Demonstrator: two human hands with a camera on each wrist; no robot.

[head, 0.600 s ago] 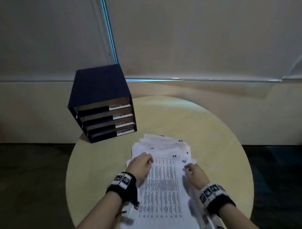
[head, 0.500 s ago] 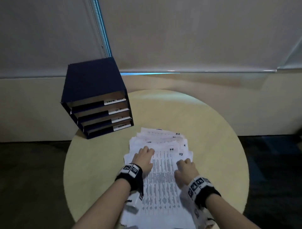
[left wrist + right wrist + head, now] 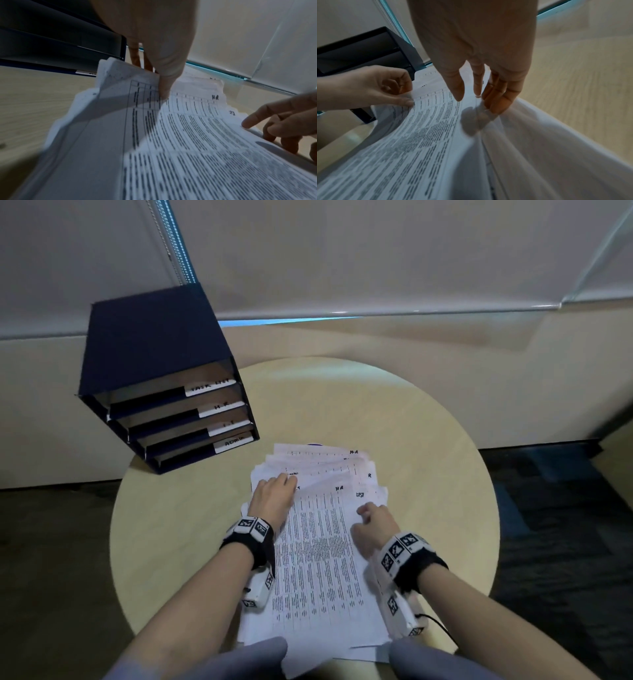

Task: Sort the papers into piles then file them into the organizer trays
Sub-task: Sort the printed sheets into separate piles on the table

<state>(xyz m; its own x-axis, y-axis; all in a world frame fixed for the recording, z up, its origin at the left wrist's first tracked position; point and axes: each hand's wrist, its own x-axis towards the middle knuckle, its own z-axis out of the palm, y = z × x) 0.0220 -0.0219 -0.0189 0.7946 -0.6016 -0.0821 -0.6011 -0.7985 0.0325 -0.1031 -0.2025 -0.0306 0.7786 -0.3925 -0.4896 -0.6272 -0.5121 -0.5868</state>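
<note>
Round desk (image 3: 394, 419), pale wood-grain top, sits approx. mid-room in the head view. Behind it a low cream wall panel (image 3: 428, 347) runs L to R, w/ a step up at the far right. Above that, large grey-white roller blinds (image 3: 376, 251) cover the window; a thin strip of blue daylight (image 3: 284, 320) shows under the bottom rail. A bead chain (image 3: 164, 237) hangs by the gap btw. two blinds, upper left. Floor is dark: brownish on the left (image 3: 51, 577), blue-grey carpet tiles (image 3: 561, 508) on the right. Light is dim overall, w/ soft shadows on the desk top.
</note>
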